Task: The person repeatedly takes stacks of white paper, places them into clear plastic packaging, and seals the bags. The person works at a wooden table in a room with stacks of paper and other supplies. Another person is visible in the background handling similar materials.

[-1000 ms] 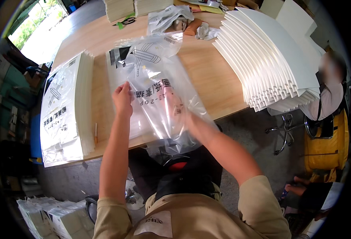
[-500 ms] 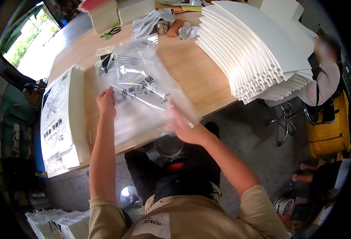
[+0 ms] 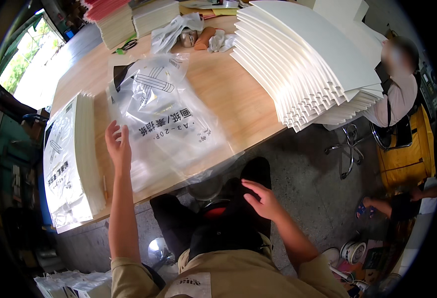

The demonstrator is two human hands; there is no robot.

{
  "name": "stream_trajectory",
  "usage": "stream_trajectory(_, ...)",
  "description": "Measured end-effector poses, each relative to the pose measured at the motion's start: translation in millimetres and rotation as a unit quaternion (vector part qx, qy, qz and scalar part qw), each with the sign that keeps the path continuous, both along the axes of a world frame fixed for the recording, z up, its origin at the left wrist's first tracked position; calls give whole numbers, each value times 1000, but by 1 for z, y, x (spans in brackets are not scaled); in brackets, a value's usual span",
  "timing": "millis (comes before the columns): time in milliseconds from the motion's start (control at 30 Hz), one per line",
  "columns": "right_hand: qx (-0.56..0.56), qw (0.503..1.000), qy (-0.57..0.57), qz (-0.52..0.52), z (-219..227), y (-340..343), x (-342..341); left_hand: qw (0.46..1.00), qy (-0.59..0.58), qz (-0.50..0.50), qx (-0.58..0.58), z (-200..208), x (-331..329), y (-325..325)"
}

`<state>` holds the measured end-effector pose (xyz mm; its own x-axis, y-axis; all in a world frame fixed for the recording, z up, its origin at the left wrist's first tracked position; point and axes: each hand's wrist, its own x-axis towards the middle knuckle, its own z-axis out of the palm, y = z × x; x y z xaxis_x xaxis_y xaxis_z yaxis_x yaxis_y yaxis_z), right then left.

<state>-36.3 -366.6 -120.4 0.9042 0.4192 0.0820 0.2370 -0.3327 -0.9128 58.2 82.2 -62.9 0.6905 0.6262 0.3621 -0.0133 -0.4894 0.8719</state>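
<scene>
Resting open over the person's lap, the right hand (image 3: 262, 199), one of two bare hands in view, had its fingers loosely bent and gripped nothing. Ahead of it stood a single wooden table (image 3: 218, 74), smooth and pale brown. One large printed sleeve (image 3: 161, 119) of clear, wrinkled, glossy plastic lay flat across its near part, black lettering and crossed pencil shapes on its face, its near edge sagging past the tabletop; whether more sleeves lay beneath could not be told. The left hand (image 3: 119, 146) was open too, fingers slightly curled, just beside the sleeve's left edge; contact was unclear. Farther left, one thick stack of plastic-wrapped packs (image 3: 62, 169) filled the table's corner, with one slim orange-and-white stick (image 3: 105, 187) just to its right. On the right rose one tall, fanned pile of stiff white sheets (image 3: 303, 59), its folded edges ridged, taking up that side and jutting over the edge. Behind the sleeve were one pair of scissors (image 3: 125, 47), one crumpled whitish plastic bag (image 3: 171, 32), one shiny metal cup (image 3: 187, 37), one orange rounded object (image 3: 205, 38) and one bunched white cloth (image 3: 221, 41). Two paper stacks (image 3: 113, 29) stood beyond, one topped with red.
</scene>
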Motion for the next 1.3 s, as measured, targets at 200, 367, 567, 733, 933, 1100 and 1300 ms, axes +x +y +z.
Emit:
stream_trajectory(200,-26,994,51,-90,-41,-32,-23,973,7,-25,228,1,-60,-24)
stream_trajectory(367,222,950,76,-206,40,-63,31,973,-27,11,230,-32,-93,-13)
stream_trajectory(567,345,898,-49,-268,180,-123,92,987,-102,3,123,-24,-90,-12)
stream_trajectory(733,372,877,64,-298,213,-140,129,995,-76,-5,61,-43,-89,2)
stream_trajectory(933,323,876,117,-338,235,-136,134,997,-82,6,6,-38,-93,0)
stream_trajectory(1100,294,887,145,-324,249,-134,137,998,-70,0,5,-38,-94,2)
stream_trajectory(1300,303,879,172,-326,252,-137,151,997,-74,-5,-22,-43,-93,7)
